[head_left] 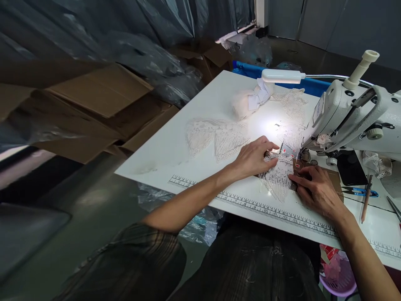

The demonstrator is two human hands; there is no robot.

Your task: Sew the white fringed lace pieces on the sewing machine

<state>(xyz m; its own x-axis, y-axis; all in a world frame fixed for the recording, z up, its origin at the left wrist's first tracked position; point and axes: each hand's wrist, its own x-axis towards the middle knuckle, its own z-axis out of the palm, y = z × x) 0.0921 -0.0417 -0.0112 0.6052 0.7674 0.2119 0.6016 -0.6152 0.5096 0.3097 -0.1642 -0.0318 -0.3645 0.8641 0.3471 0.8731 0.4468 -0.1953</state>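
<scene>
A white lace piece (278,177) lies under my hands, just left of the needle area of a white sewing machine (336,113). Thumb and forefinger of my left hand (254,158) close on its upper band. My right hand (318,190) rests low on the brown machine bed (333,179), fingers apart, one fingertip touching the right edge of the lace. Near the presser foot (300,154), a grey plate (287,151) with red marks shows. More lace (293,133) spreads behind the foot. Its join to the front piece is hard to make out.
Lace pieces (216,136) and a pale bundle (246,102) lie on the white table (166,154). A lamp (282,76) hangs above. At right are a phone (351,167), blue thread snips (360,192) and a pencil (366,200). Cardboard boxes (100,90) stand left; a purple basket (340,284) sits below.
</scene>
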